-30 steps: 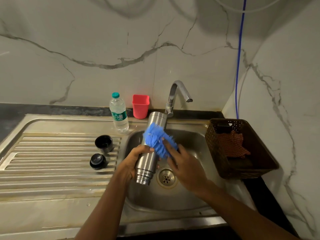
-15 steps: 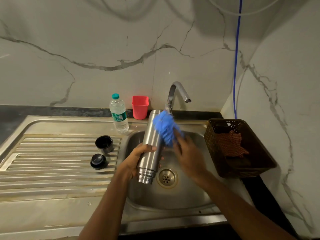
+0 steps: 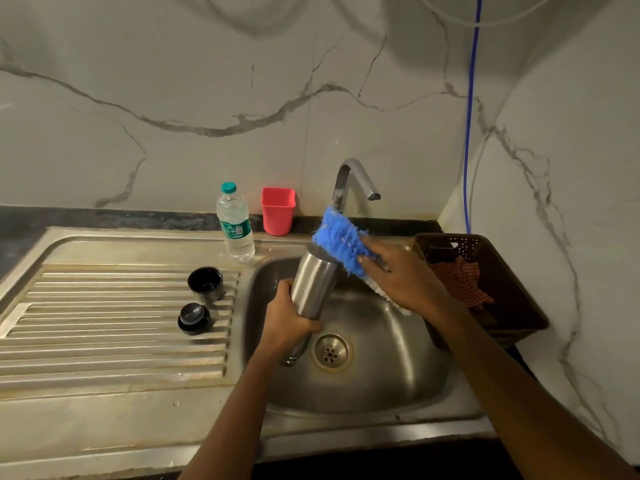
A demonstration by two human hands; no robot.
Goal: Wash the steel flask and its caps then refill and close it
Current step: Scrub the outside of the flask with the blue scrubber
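My left hand [image 3: 289, 322] grips the steel flask [image 3: 313, 284] — my right hand [image 3: 405, 278] clamps the blue scrubber [image 3: 341, 242] against its base

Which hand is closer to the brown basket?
Right. The right hand, gripping the blue scrubber, is just beside the basket; the left hand holds the steel flask farther off, over the sink.
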